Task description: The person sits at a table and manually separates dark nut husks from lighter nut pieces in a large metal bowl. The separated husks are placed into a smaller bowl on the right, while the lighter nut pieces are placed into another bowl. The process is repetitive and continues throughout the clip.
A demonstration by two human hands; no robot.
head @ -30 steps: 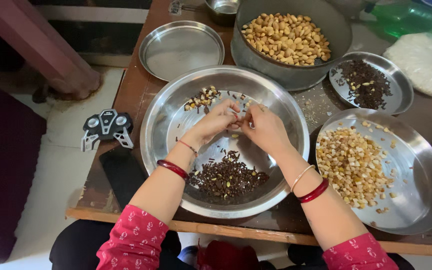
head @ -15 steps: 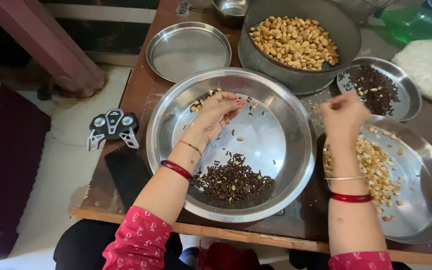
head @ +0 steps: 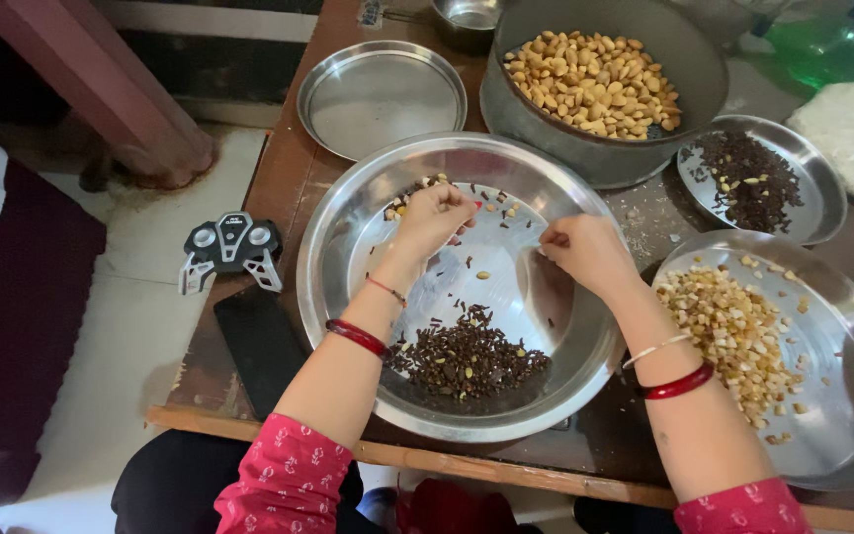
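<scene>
Head view looks straight down on a wooden tabletop crowded with steel ware. The left hand hovers over the far side of the large steel basin, fingers curled shut over a small heap of pale nut pieces; whether it pinches one is hidden under the knuckles. The right hand sits well apart to the right, above the basin's right wall, fingertips pinched together on something too small to make out. A pile of dark husks lies at the basin's near side. To the right, a plate of chopped nuts is cut off by the edge, and beyond it stands a small plate of husks. A pot of whole nuts is cropped at the far edge. An empty plate lies far left.
</scene>
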